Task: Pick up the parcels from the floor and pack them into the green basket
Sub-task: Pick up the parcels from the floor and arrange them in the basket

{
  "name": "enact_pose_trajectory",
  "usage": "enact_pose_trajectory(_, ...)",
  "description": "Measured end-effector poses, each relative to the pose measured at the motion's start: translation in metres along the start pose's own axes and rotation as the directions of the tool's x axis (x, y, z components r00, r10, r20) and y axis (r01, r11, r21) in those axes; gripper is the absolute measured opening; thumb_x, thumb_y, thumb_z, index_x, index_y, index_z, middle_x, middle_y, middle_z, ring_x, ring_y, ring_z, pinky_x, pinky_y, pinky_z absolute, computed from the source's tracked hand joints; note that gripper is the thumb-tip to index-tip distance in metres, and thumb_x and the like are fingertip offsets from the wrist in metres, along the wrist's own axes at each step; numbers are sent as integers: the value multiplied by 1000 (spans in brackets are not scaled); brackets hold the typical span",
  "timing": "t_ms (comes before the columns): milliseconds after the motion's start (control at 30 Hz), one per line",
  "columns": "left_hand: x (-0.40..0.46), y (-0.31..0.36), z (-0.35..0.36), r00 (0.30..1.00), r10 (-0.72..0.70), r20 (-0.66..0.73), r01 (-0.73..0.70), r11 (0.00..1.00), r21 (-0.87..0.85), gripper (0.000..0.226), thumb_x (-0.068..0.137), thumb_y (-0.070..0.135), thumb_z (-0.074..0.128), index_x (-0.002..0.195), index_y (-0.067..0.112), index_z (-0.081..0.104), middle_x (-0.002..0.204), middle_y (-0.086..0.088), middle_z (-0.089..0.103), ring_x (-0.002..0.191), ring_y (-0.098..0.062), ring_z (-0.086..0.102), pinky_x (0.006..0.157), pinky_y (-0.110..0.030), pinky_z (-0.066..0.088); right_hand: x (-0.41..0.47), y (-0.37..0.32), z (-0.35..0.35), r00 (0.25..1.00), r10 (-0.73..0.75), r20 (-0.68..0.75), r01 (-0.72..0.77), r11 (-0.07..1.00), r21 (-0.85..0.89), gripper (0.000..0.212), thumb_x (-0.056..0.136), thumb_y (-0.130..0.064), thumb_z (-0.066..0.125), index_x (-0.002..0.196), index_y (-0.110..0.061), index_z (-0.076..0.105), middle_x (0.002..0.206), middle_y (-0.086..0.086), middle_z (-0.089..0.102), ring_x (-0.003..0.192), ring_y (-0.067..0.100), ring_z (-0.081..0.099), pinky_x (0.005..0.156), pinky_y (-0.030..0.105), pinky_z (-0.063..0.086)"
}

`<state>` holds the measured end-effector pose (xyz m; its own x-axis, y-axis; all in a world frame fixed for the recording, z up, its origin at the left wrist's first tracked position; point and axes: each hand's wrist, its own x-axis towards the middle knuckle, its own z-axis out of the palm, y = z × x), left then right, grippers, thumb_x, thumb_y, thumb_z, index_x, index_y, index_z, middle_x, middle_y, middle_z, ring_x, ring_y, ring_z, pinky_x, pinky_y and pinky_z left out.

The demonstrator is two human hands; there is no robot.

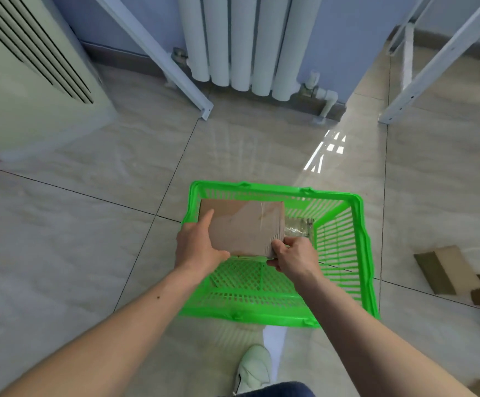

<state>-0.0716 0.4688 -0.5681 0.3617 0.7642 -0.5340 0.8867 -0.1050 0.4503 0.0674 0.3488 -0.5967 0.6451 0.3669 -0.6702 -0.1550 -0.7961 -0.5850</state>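
Observation:
A green plastic basket (359,253) with slatted walls stands on the tiled floor in front of me. Over its left half I hold a flat brown cardboard parcel (247,227) with clear tape on it. My left hand (197,247) grips the parcel's left edge, thumb on top. My right hand (293,257) pinches its near right corner, where a loose strip of clear tape sticks out. More brown parcels (445,269) lie on the floor at the right edge.
A white radiator (247,44) hangs on the far wall, with white metal frame legs (176,73) on both sides. A pale cabinet with vents (32,81) stands at left. My white shoe (254,368) is just behind the basket.

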Motion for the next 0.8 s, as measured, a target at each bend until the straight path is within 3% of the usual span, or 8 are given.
enact_pose_trajectory(200,57,-34,50,996,76,-42,-73,994,83,106,61,38,88,150,34,32,150,-16,31,137,-33,34,113,-35,29,56,25,45,996,-86,-31,84,995,-54,27,85,-23,54,63,-13,65,76,14,76,77,32,74,77,52,58)
enact_pose_trajectory(400,84,-44,72,975,183,-126,-156,968,197,97,68,48,81,149,35,30,152,-17,27,135,-38,28,111,-42,30,85,30,60,985,-157,-77,150,985,-91,31,90,-25,53,65,-11,66,74,14,76,82,32,73,81,46,58)
enact_pose_trajectory(633,87,-44,84,964,231,-129,-190,944,269,84,77,46,74,147,29,32,155,-21,21,135,-41,30,107,-45,37,93,36,64,984,-162,-74,158,986,-51,29,95,-23,55,78,-5,70,78,11,75,73,23,75,81,46,60)
enact_pose_trajectory(800,93,-47,90,963,245,-113,-201,930,307,75,81,45,71,145,28,36,157,-21,17,139,-42,28,108,-49,36,98,39,71,985,-155,-70,150,986,-76,34,96,-24,54,66,-11,64,72,10,73,74,24,75,82,45,59)
